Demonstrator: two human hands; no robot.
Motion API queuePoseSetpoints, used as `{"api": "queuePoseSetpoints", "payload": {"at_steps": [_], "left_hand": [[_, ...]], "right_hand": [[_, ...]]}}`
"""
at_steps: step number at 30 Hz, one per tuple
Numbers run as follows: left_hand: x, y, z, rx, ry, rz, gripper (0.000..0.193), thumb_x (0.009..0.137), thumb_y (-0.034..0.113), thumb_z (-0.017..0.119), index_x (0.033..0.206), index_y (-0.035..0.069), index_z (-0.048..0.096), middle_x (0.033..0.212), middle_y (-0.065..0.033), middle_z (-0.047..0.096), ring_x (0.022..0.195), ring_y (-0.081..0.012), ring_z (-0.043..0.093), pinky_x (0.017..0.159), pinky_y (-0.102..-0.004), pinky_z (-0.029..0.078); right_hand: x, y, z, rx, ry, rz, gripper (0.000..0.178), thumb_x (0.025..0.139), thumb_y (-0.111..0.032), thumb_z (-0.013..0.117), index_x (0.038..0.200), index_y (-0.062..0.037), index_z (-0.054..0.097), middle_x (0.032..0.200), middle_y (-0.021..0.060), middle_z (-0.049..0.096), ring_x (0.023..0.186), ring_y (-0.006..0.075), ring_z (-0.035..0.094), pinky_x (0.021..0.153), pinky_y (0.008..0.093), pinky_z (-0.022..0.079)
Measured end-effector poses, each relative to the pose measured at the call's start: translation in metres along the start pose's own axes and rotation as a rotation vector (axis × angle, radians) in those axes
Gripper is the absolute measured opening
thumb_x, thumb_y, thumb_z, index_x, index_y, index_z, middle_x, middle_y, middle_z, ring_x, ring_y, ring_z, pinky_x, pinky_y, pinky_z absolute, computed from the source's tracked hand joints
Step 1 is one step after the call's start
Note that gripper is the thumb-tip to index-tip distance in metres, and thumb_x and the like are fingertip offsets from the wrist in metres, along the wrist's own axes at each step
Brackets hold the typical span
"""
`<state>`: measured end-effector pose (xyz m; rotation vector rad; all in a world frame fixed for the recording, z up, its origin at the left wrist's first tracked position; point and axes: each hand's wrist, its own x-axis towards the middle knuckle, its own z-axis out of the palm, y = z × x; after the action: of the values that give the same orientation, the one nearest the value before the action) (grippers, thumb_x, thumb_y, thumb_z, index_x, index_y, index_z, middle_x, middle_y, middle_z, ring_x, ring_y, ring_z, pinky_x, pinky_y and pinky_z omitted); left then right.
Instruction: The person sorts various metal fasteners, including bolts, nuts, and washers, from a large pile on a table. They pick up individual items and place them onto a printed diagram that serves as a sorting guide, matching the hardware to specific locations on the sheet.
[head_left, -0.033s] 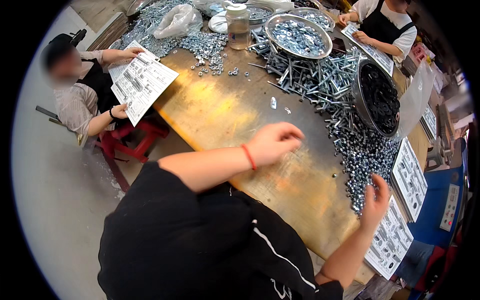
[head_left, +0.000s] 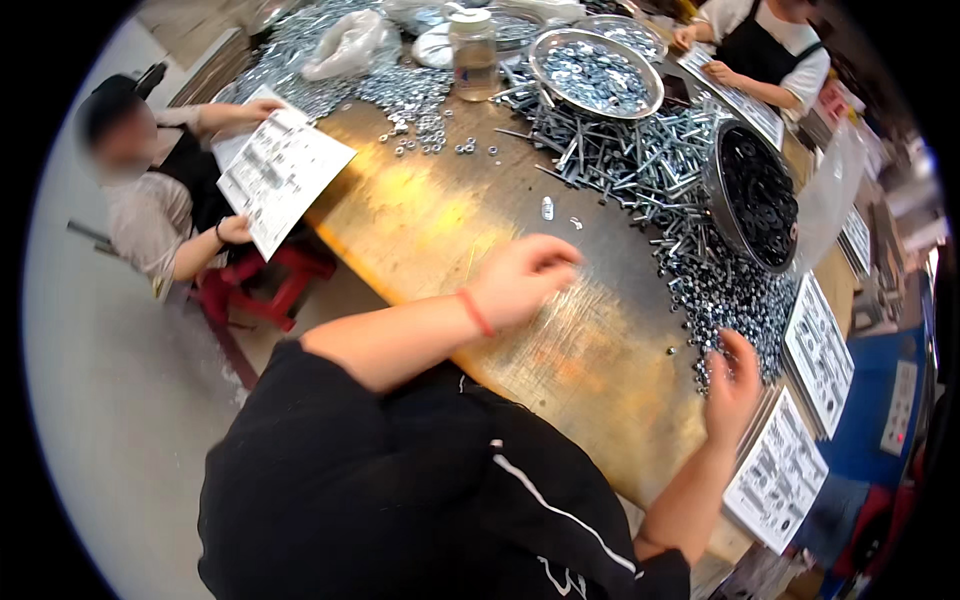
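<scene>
My left hand (head_left: 525, 280), a red band (head_left: 475, 312) at its wrist, hovers over the worn middle of the metal-topped table (head_left: 420, 225). Its fingers bend loosely with a gap to the thumb, and nothing shows between them. On the right, my right hand (head_left: 733, 385) is open at the near edge of a heap of small nuts (head_left: 735, 305), thumb and fingers apart. Whether it touches the nuts I cannot tell. Close beside that hand lies a stack of printed white cards (head_left: 778, 470) with pictures of hardware. A small clear-and-white piece (head_left: 547, 208) lies beyond my left hand.
Loose bolts (head_left: 610, 155) spread before a metal bowl of washers (head_left: 597, 72). Another bowl holds black parts (head_left: 757, 195). A lidded jar (head_left: 473, 55) stands at the back. One co-worker (head_left: 150, 200) holds a printed card (head_left: 283, 180) at left; another (head_left: 765, 50) sits far right.
Both of my hands have shifted a little to the left, the right one also slightly farther up the table. The left co-worker's card has moved only slightly.
</scene>
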<state>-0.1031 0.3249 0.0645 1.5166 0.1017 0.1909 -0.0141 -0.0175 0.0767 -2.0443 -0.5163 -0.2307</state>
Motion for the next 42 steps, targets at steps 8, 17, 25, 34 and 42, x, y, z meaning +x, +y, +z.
{"api": "queuePoseSetpoints", "payload": {"at_steps": [8,17,25,34,42], "left_hand": [[-0.088,0.126,-0.282,0.840,0.791,0.342,0.020,0.091,0.010,0.062,0.108,0.000,0.066,0.098,-0.0102,0.070,0.085,-0.0169,0.066,0.077,-0.0283,0.052],[-0.162,0.154,-0.608,1.327,1.110,-0.574,0.038,0.092,0.024,0.049,0.123,0.010,0.064,0.129,-0.0191,0.059,0.119,-0.0358,0.057,0.102,-0.0398,0.044],[-0.139,0.141,-0.584,1.233,0.883,-0.582,0.034,0.092,0.022,0.049,0.117,0.007,0.068,0.119,-0.0172,0.066,0.110,-0.0309,0.062,0.098,-0.0365,0.046],[-0.148,0.162,-0.608,0.739,0.720,-0.487,0.026,0.093,0.018,0.061,0.108,-0.002,0.067,0.094,-0.0079,0.070,0.082,-0.0170,0.064,0.076,-0.0304,0.051],[-0.140,0.174,-0.615,0.297,0.460,-0.478,0.022,0.094,0.014,0.060,0.112,0.001,0.063,0.096,-0.0024,0.067,0.086,-0.0108,0.061,0.077,-0.0261,0.049]], "right_hand": [[0.006,-0.136,0.251,0.452,-0.744,0.145,0.027,0.087,-0.011,0.070,0.112,-0.0017,0.064,0.104,0.0074,0.066,0.089,0.0124,0.060,0.079,0.0269,0.049],[0.015,-0.266,0.384,1.034,-1.260,0.662,0.062,0.096,-0.021,0.061,0.144,0.0015,0.030,0.125,0.0175,0.055,0.103,0.0205,0.060,0.085,0.0324,0.053],[0.030,-0.289,0.391,1.229,-0.983,0.753,0.034,0.100,-0.004,0.045,0.134,-0.0056,0.040,0.130,0.0140,0.055,0.113,0.0245,0.060,0.092,0.0394,0.053],[0.026,-0.265,0.383,1.285,-0.973,0.773,0.041,0.097,0.001,0.043,0.138,-0.0056,0.040,0.129,0.0145,0.057,0.112,0.0255,0.061,0.093,0.0397,0.054],[0.023,-0.276,0.388,1.065,-0.779,0.716,0.044,0.091,-0.005,0.058,0.133,-0.0039,0.047,0.124,0.0086,0.061,0.107,0.0172,0.062,0.086,0.0282,0.052]]}}
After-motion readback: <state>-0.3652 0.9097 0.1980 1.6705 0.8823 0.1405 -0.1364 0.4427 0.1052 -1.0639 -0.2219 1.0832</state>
